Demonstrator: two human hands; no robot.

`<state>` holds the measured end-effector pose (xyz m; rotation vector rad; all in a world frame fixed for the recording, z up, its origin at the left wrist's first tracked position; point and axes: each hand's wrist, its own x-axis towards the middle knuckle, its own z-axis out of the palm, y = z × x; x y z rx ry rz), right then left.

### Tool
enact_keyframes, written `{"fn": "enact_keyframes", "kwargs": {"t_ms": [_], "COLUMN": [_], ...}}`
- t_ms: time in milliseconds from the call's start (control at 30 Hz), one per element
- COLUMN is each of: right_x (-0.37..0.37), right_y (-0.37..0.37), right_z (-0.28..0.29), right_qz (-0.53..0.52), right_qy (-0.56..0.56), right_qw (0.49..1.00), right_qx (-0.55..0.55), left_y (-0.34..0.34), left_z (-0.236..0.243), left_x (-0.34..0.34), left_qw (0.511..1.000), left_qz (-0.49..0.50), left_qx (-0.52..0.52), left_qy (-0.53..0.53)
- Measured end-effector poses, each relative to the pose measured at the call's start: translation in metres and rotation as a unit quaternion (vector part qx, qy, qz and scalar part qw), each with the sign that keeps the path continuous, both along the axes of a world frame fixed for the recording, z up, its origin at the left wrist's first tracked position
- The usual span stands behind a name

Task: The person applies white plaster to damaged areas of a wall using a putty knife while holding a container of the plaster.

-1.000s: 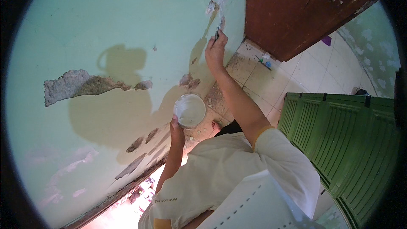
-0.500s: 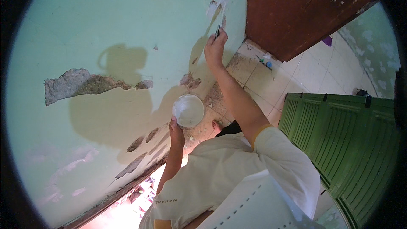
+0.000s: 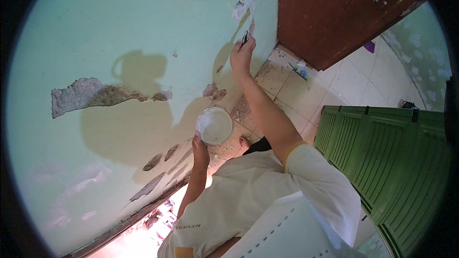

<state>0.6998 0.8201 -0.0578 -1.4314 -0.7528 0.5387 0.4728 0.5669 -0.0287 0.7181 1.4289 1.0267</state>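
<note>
My left hand grips the rim of a round white tub, thumb on its edge. Pale white stuff coats the tub's inside. Higher up, my right hand is closed around the dark handle of a putty knife, whose thin blade is hard to make out against the wall. The knife points at a white smeared patch on the pale green wall. Bare, chipped spots show around that smear. I cannot tell whether the blade touches the wall.
A large chipped patch marks the wall at left. A brown door panel stands at the far right, with a green slatted cabinet nearer. Small bits of litter and crumbled debris lie on the tiled floor.
The tub in my left hand has shifted very slightly to the right. My right hand with the putty knife has hardly moved near the white smear.
</note>
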Motion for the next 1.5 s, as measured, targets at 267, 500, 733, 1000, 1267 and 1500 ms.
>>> {"fn": "enact_keyframes", "kwargs": {"t_ms": [267, 500, 733, 1000, 1267, 1500], "right_x": [-0.049, -0.029, -0.052, -0.028, -0.032, -0.019], "right_y": [-0.036, -0.016, -0.033, -0.013, -0.041, -0.022], "right_z": [0.034, 0.033, 0.068, 0.054, 0.079, 0.060], "right_qz": [0.082, 0.034, 0.061, 0.051, 0.059, 0.086], "right_qy": [0.018, 0.052, 0.043, 0.095, 0.118, 0.114], "right_qw": [0.995, 0.998, 0.997, 0.994, 0.990, 0.989], "right_qx": [0.057, 0.024, 0.035, -0.030, 0.043, -0.039], "left_y": [-0.007, -0.006, -0.008, -0.006, -0.010, -0.003], "left_z": [-0.005, -0.006, -0.007, 0.006, -0.009, 0.000], "left_x": [0.004, 0.004, 0.006, 0.004, -0.008, 0.001], "left_qw": [1.000, 1.000, 1.000, 1.000, 1.000, 0.999], "left_qz": [0.007, 0.010, 0.011, 0.005, -0.009, 0.026], "left_qx": [-0.007, -0.003, 0.000, 0.008, 0.005, 0.007], "left_qy": [-0.013, -0.014, -0.018, -0.015, 0.002, -0.030]}}
